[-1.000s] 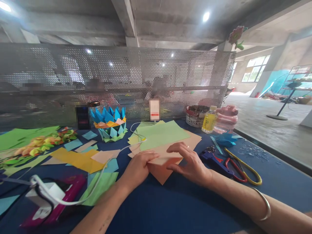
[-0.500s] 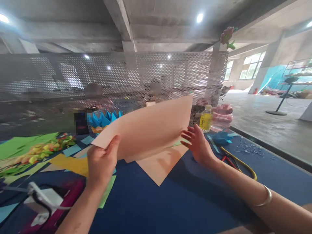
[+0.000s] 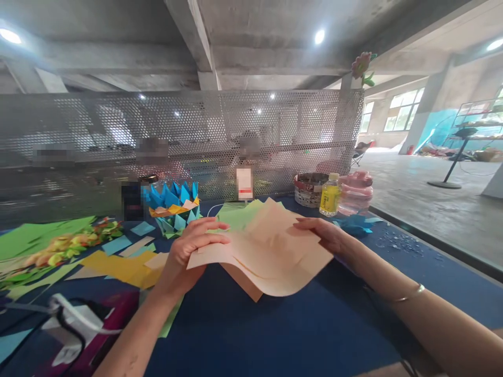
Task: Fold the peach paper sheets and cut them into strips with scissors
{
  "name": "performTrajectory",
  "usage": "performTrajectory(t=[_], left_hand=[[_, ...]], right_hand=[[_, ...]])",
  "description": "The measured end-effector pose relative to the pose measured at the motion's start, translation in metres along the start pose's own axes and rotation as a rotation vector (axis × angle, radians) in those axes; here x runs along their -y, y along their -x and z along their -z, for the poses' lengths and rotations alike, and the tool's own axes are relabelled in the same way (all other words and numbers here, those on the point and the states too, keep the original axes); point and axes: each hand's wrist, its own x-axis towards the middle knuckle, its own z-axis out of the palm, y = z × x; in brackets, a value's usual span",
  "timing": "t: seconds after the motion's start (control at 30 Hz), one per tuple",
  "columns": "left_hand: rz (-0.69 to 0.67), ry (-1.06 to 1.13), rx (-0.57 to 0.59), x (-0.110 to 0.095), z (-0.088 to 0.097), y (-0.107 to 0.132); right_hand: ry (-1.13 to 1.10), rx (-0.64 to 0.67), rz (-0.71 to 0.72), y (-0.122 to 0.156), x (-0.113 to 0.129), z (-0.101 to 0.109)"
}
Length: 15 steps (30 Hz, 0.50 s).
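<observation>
A peach sheet of paper (image 3: 283,262), bowed in the middle, is held above the blue tabletop. My left hand (image 3: 192,246) grips its left edge, fingers on top and the thumb hidden underneath. At the right edge, my right hand (image 3: 324,233) pinches the same sheet, part of the hand being behind it. Another piece of peach paper (image 3: 245,283) lies underneath, its corner pointing toward me. Green paper (image 3: 233,213) spreads on the table just beyond the sheet.
Blue and orange folded paper (image 3: 175,201) stands at the back left, near yellow paper strips (image 3: 126,267). A yellow-labelled bottle (image 3: 329,196), a pink jug (image 3: 356,191) and a round tin (image 3: 308,189) stand back right. A perforated metal screen (image 3: 220,120) borders the table.
The peach sheet has come down from a raised, upright tilt to lie nearly flat above the table. My right hand, open before, has closed on its right edge.
</observation>
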Motion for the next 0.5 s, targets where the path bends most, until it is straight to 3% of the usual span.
performTrajectory(t=[0.1, 0.3, 0.5], left_hand=[[-0.001, -0.046, 0.007, 0.005, 0.0, 0.002], [0.032, 0.029, 0.031, 0.003, 0.003, 0.005], [0.035, 0.202, -0.093, -0.003, 0.0, 0.004]], right_hand=[[-0.224, 0.202, -0.249, 0.0, -0.006, -0.008], [-0.216, 0.154, -0.395, -0.001, -0.02, -0.018], [-0.227, 0.13, -0.42, 0.008, -0.015, -0.024]])
